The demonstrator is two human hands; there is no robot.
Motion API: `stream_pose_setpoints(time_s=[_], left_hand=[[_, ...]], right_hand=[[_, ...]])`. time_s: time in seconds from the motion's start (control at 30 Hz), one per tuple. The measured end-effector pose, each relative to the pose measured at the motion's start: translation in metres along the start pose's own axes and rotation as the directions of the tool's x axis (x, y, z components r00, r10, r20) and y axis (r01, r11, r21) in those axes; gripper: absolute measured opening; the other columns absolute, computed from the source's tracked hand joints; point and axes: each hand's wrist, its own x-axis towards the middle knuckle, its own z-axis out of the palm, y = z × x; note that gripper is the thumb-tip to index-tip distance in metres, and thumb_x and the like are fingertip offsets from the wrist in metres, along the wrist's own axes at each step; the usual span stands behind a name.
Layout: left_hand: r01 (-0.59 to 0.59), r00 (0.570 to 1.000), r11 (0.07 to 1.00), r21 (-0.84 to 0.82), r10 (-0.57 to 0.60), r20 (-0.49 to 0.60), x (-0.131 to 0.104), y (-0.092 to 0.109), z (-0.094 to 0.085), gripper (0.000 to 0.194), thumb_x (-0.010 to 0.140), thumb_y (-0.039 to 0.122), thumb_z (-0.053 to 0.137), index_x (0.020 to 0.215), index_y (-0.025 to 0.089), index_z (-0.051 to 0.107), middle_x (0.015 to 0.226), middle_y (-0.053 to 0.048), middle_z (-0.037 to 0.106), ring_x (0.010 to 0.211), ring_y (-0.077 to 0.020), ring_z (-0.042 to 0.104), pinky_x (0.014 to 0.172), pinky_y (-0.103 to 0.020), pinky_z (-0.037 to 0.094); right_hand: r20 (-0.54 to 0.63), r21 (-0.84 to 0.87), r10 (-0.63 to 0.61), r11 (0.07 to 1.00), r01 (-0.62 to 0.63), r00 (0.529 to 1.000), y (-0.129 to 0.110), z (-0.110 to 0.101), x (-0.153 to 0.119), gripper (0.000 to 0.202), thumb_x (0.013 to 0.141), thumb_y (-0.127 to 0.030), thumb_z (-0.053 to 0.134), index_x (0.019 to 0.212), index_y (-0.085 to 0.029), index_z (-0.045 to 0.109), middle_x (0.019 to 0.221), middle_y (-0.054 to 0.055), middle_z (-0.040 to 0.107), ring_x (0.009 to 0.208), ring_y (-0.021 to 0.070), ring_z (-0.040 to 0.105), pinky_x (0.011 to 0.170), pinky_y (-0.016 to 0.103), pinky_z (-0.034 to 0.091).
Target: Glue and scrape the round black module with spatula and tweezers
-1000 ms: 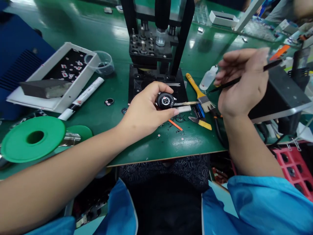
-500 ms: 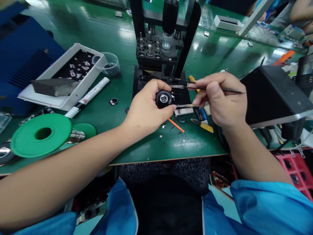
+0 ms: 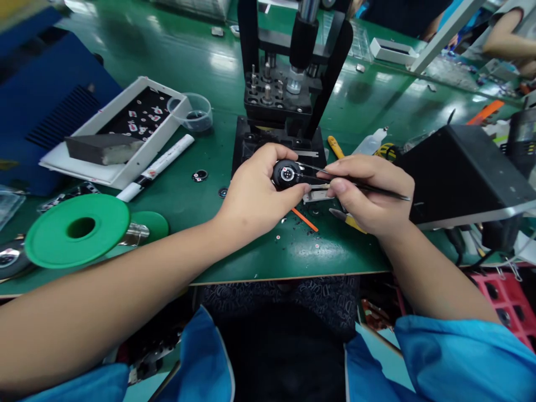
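Observation:
Between the thumb and index finger of my left hand [image 3: 259, 192] is a round black device [image 3: 286, 174] with a light ring at its centre. My right hand [image 3: 372, 192] holds dark tweezers [image 3: 377, 190], whose tips point left and reach the device's right side. A thin light-coloured strip [image 3: 320, 186] extends from the device towards my right fingertips. Both hands are just in front of the base of a black press [image 3: 276, 100]. Which part the tweezer tips touch is too small to tell.
On the left are a white tray [image 3: 115, 173] of small parts, a clear cup [image 3: 196, 114], a marker [image 3: 167, 159] and a green spool [image 3: 50, 231]. An orange stick [image 3: 305, 220] and a yellow-handled knife [image 3: 349, 220] lie near my hands. A black box [image 3: 469, 173] stands right.
My right hand has tilted the tweezers and brought their tips down to the device. The view has shifted slightly, and my left hand still holds the device.

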Motion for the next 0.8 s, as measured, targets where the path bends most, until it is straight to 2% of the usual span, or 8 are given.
stream_pose_setpoints(time_s=[0.23, 0.4, 0.53, 0.63, 0.8], left_hand=[[-0.027, 1.000, 1.000, -0.016, 0.027, -0.002, -0.0013, 0.0017, -0.0010, 0.041, 0.093, 0.024, 0.087, 0.133, 0.021, 0.077, 0.135, -0.007, 0.089, 0.125, -0.0293, 0.084, 0.116, -0.046, 0.069], [-0.044, 0.999, 0.999, -0.018, 0.044, 0.003, -0.0017, 0.0017, -0.0004, 0.035, 0.097, 0.022, 0.082, 0.133, 0.023, 0.079, 0.136, -0.005, 0.090, 0.125, -0.0285, 0.084, 0.116, -0.045, 0.068], [-0.024, 1.000, 0.998, -0.064, 0.024, -0.001, -0.0022, 0.0010, 0.0020, 0.034, 0.098, 0.024, 0.080, 0.133, 0.022, 0.079, 0.138, -0.007, 0.090, 0.128, -0.0302, 0.084, 0.121, -0.049, 0.066], [-0.032, 0.999, 0.999, -0.041, 0.031, -0.026, -0.0029, 0.0008, 0.0031, 0.033, 0.098, 0.023, 0.080, 0.131, 0.023, 0.079, 0.136, -0.007, 0.090, 0.128, -0.0310, 0.084, 0.120, -0.051, 0.066], [-0.003, 0.999, 0.999, -0.053, 0.001, -0.033, -0.0032, 0.0012, 0.0031, 0.034, 0.095, 0.022, 0.082, 0.129, 0.023, 0.080, 0.136, -0.007, 0.090, 0.127, -0.0320, 0.084, 0.120, -0.052, 0.066]], right_hand=[[0.023, 0.001, -0.041, 0.999, 0.041, 0.999, -0.0003, -0.0008, 0.0001, 0.032, 0.104, -0.016, 0.091, 0.131, -0.032, 0.095, 0.113, 0.001, 0.098, 0.097, 0.0227, 0.095, 0.090, 0.035, 0.080], [0.052, -0.052, -0.054, 0.997, 0.057, 0.997, -0.0005, -0.0019, 0.0007, 0.035, 0.106, -0.017, 0.088, 0.134, -0.036, 0.094, 0.112, -0.001, 0.098, 0.098, 0.0251, 0.096, 0.090, 0.040, 0.081], [0.048, -0.041, -0.097, 0.994, 0.099, 0.994, -0.0011, 0.0008, 0.0016, 0.035, 0.105, -0.015, 0.089, 0.134, -0.034, 0.094, 0.111, 0.001, 0.098, 0.098, 0.0243, 0.096, 0.089, 0.037, 0.081], [0.055, -0.063, -0.108, 0.992, 0.112, 0.993, -0.0028, 0.0031, 0.0017, 0.036, 0.106, -0.013, 0.087, 0.134, -0.035, 0.093, 0.111, 0.000, 0.098, 0.099, 0.0254, 0.096, 0.090, 0.039, 0.082], [0.122, -0.114, -0.129, 0.983, 0.143, 0.984, -0.0082, 0.0029, 0.0003, 0.041, 0.107, -0.011, 0.083, 0.138, -0.037, 0.091, 0.115, -0.001, 0.097, 0.103, 0.0256, 0.097, 0.093, 0.042, 0.084]])
